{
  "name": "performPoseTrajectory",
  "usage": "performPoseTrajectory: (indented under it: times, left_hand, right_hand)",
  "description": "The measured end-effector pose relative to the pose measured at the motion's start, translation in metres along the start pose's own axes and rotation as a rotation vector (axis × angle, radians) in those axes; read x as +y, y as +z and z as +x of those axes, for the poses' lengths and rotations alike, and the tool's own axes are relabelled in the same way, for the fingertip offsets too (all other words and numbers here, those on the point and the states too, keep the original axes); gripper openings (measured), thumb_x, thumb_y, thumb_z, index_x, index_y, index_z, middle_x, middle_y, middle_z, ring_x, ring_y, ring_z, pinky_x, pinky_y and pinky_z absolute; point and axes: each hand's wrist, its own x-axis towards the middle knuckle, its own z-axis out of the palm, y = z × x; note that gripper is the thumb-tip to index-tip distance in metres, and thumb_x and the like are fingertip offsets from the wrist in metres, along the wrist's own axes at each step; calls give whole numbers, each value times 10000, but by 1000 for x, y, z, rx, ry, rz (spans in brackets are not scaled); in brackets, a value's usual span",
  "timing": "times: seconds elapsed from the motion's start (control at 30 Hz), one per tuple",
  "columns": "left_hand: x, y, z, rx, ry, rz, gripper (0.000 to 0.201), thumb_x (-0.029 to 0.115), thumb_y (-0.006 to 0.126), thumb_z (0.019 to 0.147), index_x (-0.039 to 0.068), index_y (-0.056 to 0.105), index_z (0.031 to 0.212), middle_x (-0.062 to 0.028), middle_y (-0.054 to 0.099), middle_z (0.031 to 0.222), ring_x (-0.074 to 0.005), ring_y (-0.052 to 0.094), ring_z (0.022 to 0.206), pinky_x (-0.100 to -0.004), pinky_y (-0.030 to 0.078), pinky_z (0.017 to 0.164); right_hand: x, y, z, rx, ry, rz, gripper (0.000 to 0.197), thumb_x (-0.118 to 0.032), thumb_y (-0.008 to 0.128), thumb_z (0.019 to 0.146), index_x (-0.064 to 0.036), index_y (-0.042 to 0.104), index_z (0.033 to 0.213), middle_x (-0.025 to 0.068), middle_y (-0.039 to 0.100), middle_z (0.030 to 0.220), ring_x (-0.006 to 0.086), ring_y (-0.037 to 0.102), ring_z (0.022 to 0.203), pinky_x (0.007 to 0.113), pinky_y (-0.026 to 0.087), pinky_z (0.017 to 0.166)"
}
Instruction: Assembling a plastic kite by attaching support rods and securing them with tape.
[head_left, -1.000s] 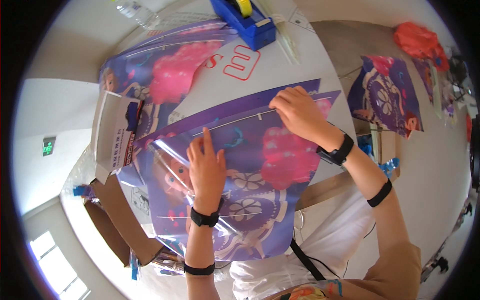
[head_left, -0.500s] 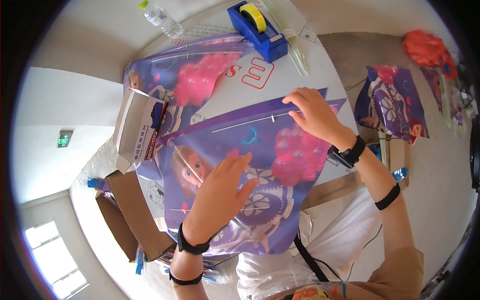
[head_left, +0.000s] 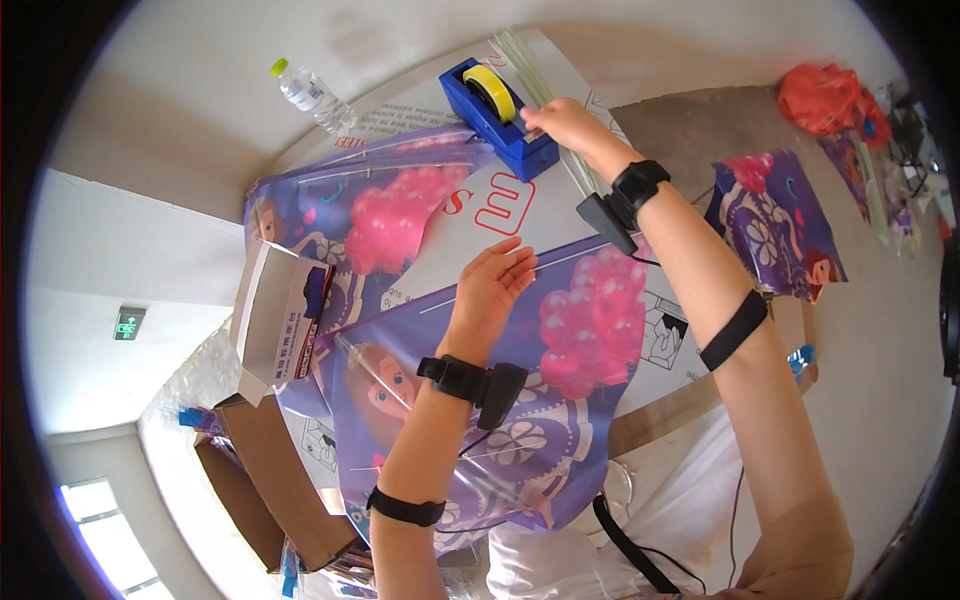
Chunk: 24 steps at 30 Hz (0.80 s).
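A purple kite sheet (head_left: 475,400) printed with a cartoon figure and pink balloons lies across the front of the board, thin white rods on it. Over its upper edge hovers my left hand (head_left: 492,285), palm turned partly up, fingers loosely curled and apart, holding nothing. My right hand (head_left: 575,130) is at the blue tape dispenser (head_left: 535,158), its thumb and fingertips pinched at the tape end by the cutter. Inside the dispenser sits a yellow-cored tape roll (head_left: 489,92). The pinched bit of tape is mostly hidden by the fingers.
A second kite sheet (head_left: 410,215) lies behind on the white board (head_left: 505,205). To the left stand an open white box (head_left: 275,320) and a brown carton (head_left: 285,480). A water bottle (head_left: 312,95) is at the back; thin pale rods (head_left: 530,65) lie beside the dispenser.
My right hand has gone from the kite sheet's upper right edge up to the tape dispenser. My left hand has lifted and moved away from me, turning its palm up.
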Motion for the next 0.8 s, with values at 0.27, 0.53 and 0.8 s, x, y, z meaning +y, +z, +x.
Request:
performPoseTrajectory:
  times: [0.27, 0.53, 0.8]
  left_hand:
    - [-3, 19, 30, -83, 65, -66, 435, 91, 459, 980, -77, 397, 1376, -186, 539, 1313, -268, 562, 1207, -348, 474, 1016]
    - [-9, 26, 43, -89, 63, -97, 441, 47, 475, 945, -82, 422, 1364, -175, 557, 1289, -239, 580, 1170, -341, 471, 989]
    - [-6, 35, 43, -67, 88, -42, 420, 121, 449, 988, -85, 434, 1353, -190, 539, 1314, -273, 533, 1238, -363, 449, 1040]
  right_hand:
    - [2, 9, 8, -30, 143, 367, 267, -231, 711, 850, 32, 718, 899, 100, 721, 879, 159, 643, 792, 334, 422, 889]
    - [6, 11, 0, 43, 239, 728, 290, -282, 707, 842, -47, 700, 1011, 60, 693, 957, 181, 606, 886, 331, 383, 920]
    - [-7, 1, -42, 209, -58, 430, 303, -288, 708, 840, 4, 700, 757, 56, 657, 737, 147, 574, 715, 317, 433, 632]
